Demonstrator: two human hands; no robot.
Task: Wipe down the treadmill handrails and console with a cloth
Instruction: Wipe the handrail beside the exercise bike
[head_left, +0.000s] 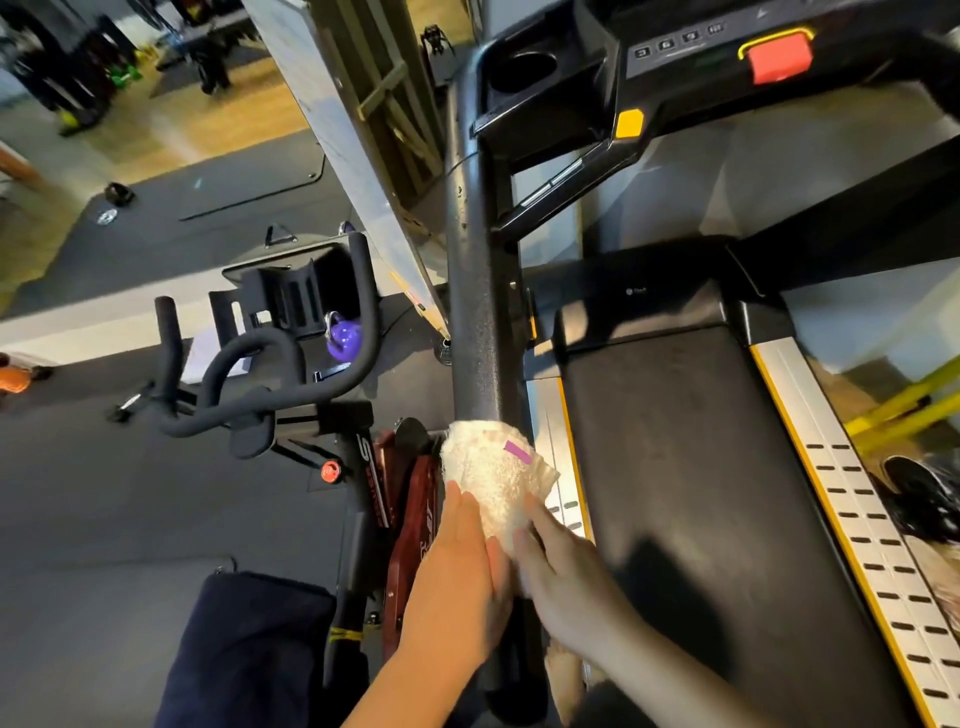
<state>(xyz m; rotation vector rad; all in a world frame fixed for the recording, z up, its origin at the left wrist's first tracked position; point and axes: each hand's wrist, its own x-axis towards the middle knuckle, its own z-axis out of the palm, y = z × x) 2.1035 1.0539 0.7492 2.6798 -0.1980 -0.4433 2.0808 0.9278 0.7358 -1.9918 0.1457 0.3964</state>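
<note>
1. Nearest, at the bottom edge: two bare forearms reaching forward, a dark blue trouser leg (244, 649) at lower left.
2. Left hand (460, 582) laid against the left side of the black handrail (480, 312), fingers straight and together, fingertips pressing the lower edge of the cloth (493, 473); not curled round it.
3. Right hand (563, 577) on the rail's right side, fingers extended and flat on the cloth's lower right corner, blurred at the tips; no closed grip to be seen.
4. White terry cloth draped over the handrail just ahead of both hands, wrapping its top and sides, a small purple tag (518, 451) on its right face.
5. Right of the rail: the treadmill's black belt (691, 467), bordered by silver side rails with yellow trim; a dark shoe (919, 493) resting on the right-hand side rail.
6. Left of the rail: an exercise bike with black curved handlebars (270, 384), a red knob below them, a purple kettlebell (344, 339) on the floor behind it.
7. Farther up: handrail running to the console (675, 52), with a round cup holder (522, 70), a row of small buttons and a red stop button (779, 57) in a yellow surround.
8. Farthest, top left: dark floor mats, wooden flooring, blurred gym equipment.
</note>
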